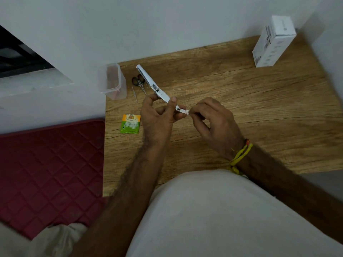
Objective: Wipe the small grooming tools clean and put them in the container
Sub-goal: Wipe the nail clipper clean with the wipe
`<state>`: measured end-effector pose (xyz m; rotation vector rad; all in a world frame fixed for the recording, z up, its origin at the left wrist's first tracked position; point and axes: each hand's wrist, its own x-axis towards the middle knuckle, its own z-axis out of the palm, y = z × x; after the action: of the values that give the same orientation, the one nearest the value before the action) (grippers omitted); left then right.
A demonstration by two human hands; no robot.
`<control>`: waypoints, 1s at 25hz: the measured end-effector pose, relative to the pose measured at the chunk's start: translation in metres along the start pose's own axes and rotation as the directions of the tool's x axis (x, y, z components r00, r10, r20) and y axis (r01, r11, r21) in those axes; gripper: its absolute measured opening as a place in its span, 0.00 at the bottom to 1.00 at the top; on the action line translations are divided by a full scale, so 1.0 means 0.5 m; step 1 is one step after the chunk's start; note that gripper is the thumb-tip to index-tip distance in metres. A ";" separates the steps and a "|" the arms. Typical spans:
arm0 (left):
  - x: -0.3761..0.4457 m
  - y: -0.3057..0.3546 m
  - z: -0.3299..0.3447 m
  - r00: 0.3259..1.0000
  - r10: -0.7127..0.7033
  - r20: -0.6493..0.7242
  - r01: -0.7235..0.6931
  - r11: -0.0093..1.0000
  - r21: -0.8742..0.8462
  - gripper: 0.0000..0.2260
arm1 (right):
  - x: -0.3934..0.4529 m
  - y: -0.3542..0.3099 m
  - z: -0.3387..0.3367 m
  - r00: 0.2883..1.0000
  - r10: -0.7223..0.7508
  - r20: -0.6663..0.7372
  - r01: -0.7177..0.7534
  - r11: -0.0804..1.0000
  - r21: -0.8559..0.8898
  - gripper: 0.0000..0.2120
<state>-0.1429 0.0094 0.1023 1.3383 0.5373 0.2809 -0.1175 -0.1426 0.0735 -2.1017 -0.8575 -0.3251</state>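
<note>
While our left hand (pixel 157 117) pinches the white razor (pixel 154 84) above the counter (pixel 241 101), our right hand (pixel 213 119) presses a wipe (pixel 186 111) to its end; scissors (pixel 138 81) wait beside the seemingly empty container (pixel 113 80), so we judge most work remains.

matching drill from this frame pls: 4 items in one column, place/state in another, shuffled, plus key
Items:
1. white razor
2. black-handled scissors
3. green sachet
4. white box

Places/states:
A. standing at the far right corner of the table
B. lying flat near the table's left edge, just left of the left hand
C. lying beside the clear container, behind the raised tool
D. held up in the left hand while the right hand wipes its near end with a small white wipe

Pairs: 1-D, 2-C, 3-B, 4-A
</note>
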 end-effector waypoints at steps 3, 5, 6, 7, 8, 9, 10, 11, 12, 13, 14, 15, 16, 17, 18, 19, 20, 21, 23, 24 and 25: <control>-0.003 0.001 0.003 1.000 0.002 0.003 -0.001 1.000 -0.018 0.14 | -0.004 0.001 -0.003 1.000 -0.018 0.007 0.018 1.000 -0.007 0.05; 0.000 0.002 0.003 1.000 0.003 0.000 -0.003 0.999 -0.035 0.16 | -0.004 0.002 -0.003 1.000 0.004 -0.021 -0.005 1.000 -0.005 0.04; 0.002 0.002 0.004 1.000 0.004 -0.002 -0.004 0.999 -0.043 0.16 | -0.003 0.003 -0.003 0.999 0.011 -0.033 -0.011 1.000 -0.001 0.04; 0.002 0.001 0.007 1.000 0.005 -0.003 -0.005 0.999 -0.049 0.16 | -0.002 0.005 -0.004 0.999 0.008 -0.035 -0.008 1.000 0.002 0.04; 0.001 0.000 0.009 1.000 0.002 -0.005 -0.002 0.998 -0.056 0.16 | -0.003 0.007 -0.004 0.999 -0.001 -0.033 0.001 1.000 0.005 0.04; 0.000 0.001 0.011 1.000 -0.005 -0.008 0.004 0.998 -0.065 0.16 | -0.004 0.008 -0.004 0.999 -0.006 -0.038 0.007 1.000 0.007 0.03; -0.001 0.002 0.013 1.000 -0.012 -0.011 0.011 0.997 -0.074 0.17 | -0.005 0.009 -0.004 0.998 -0.003 -0.055 0.003 1.000 0.006 0.03; -0.001 0.002 0.014 1.000 -0.013 -0.013 0.012 0.997 -0.080 0.17 | -0.003 0.009 -0.005 0.997 0.008 -0.082 -0.008 1.000 0.006 0.03; 0.001 0.004 0.014 1.000 -0.009 -0.014 0.008 0.997 -0.082 0.18 | 0.000 0.010 -0.005 0.994 0.021 -0.107 -0.020 1.000 0.010 0.03; 0.003 0.004 0.013 1.000 -0.002 -0.016 0.001 0.997 -0.080 0.19 | 0.004 0.010 -0.005 0.992 0.029 -0.122 -0.027 0.999 0.017 0.03; 0.004 0.005 0.012 1.000 0.001 -0.016 -0.002 0.997 -0.083 0.20 | 0.006 0.010 -0.004 0.991 0.028 -0.129 -0.025 0.999 0.023 0.03; 0.005 0.007 0.012 1.000 -0.002 -0.014 0.000 0.996 -0.091 0.21 | 0.005 0.010 -0.002 0.991 0.023 -0.132 -0.020 0.999 0.026 0.03; 0.005 0.009 0.012 1.000 -0.009 -0.014 0.007 0.994 -0.107 0.21 | 0.003 0.010 -0.002 0.991 0.019 -0.134 -0.015 0.999 0.029 0.03; 0.005 0.012 0.012 1.000 -0.014 -0.012 0.012 0.992 -0.126 0.22 | 0.001 0.011 -0.003 0.990 0.014 -0.141 -0.010 0.999 0.034 0.03; 0.005 0.015 0.011 1.000 -0.012 -0.010 0.011 0.990 -0.142 0.22 | 0.001 0.011 -0.005 0.988 0.014 -0.155 -0.008 0.999 0.044 0.03; 0.006 0.018 0.011 1.000 -0.005 -0.007 0.004 0.988 -0.152 0.22 | 0.004 0.011 -0.007 0.984 0.024 -0.179 -0.014 0.998 0.057 0.03; 0.007 0.019 0.011 1.000 0.001 -0.003 -0.002 0.988 -0.156 0.22 | 0.007 0.011 -0.007 0.977 0.043 -0.208 -0.029 0.997 0.071 0.03; 0.007 0.020 0.013 1.000 0.005 -0.003 -0.006 0.987 -0.160 0.22 | 0.010 0.011 -0.009 0.970 0.062 -0.234 -0.044 0.996 0.083 0.03; 0.005 0.020 0.015 1.000 0.004 -0.009 -0.005 0.986 -0.170 0.21 | 0.013 0.008 -0.011 0.963 0.077 -0.260 -0.055 0.994 0.093 0.03; 0.005 0.020 0.015 1.000 0.001 -0.010 -0.003 0.985 -0.174 0.21 | 0.013 0.007 -0.011 0.960 0.082 -0.267 -0.058 0.994 0.095 0.03; 0.006 0.018 0.014 1.000 0.001 -0.011 -0.003 0.984 -0.181 0.21 | 0.014 0.005 -0.010 0.958 0.093 -0.273 -0.067 0.992 0.103 0.03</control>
<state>-0.1357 0.0068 0.1114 1.1617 0.5075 0.3311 -0.1106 -0.1443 0.0788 -1.9416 -0.6080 -0.5132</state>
